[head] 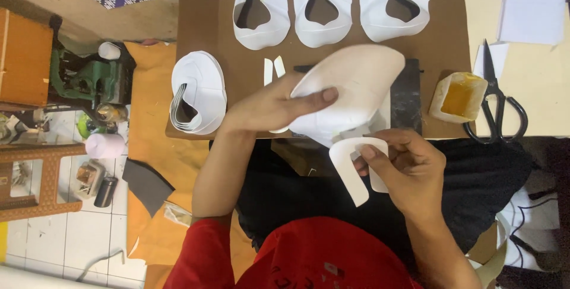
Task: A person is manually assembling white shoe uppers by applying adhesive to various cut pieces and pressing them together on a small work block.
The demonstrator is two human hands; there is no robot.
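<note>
My left hand [270, 108] grips a large curved white cut piece [356, 84], thumb on top, lifted just above the brown board [442, 25]. My right hand [404, 167] pinches a smaller white curved strip [347, 170] below it, over my lap. The two white parts touch or overlap near the board's front edge. A dark slab [407, 102] lies on the board under the big piece, partly hidden.
Three white cut-outs with holes [323, 7] line the board's far edge; a stack of similar pieces [199, 93] lies at left. A tub of yellow glue [457, 96] and black scissors [496, 102] sit at right. A green machine [89, 78] stands at left.
</note>
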